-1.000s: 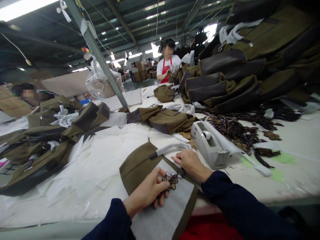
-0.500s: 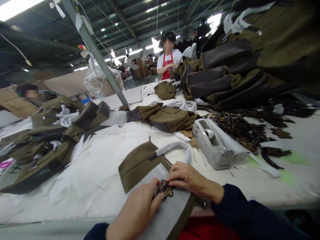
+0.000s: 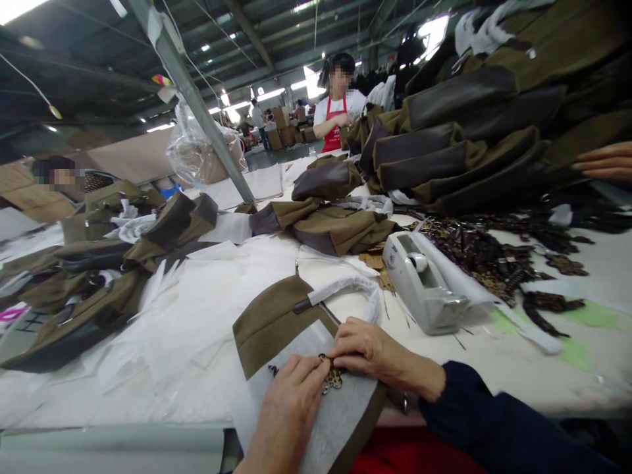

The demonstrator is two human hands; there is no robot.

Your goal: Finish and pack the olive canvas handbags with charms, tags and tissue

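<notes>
An olive bag (image 3: 270, 324) with a paper-wrapped handle lies at the table's front edge, a white paper sheet (image 3: 340, 415) over its lower part. On the sheet is a leopard-print charm (image 3: 334, 380), partly hidden by fingers. My right hand (image 3: 363, 349) pinches the charm's upper end, fingers closed. My left hand (image 3: 296, 395) lies over the sheet and the charm's left side, its fingers together and bent down; whatever is under them is hidden. A small dark end of something pokes out left of my left hand.
A tape dispenser (image 3: 424, 283) stands right of the bag, before a heap of leopard-print pieces (image 3: 484, 253). Paper sheets (image 3: 197, 303) and olive bags (image 3: 99, 309) lie left. Another person's hand (image 3: 607, 161) reaches in at right; a person in a red apron (image 3: 336, 118) stands behind.
My left hand has moved from pinching the charm's left side to lying flatter over the sheet. My right hand keeps its place. Another person's hand has appeared at the right edge.
</notes>
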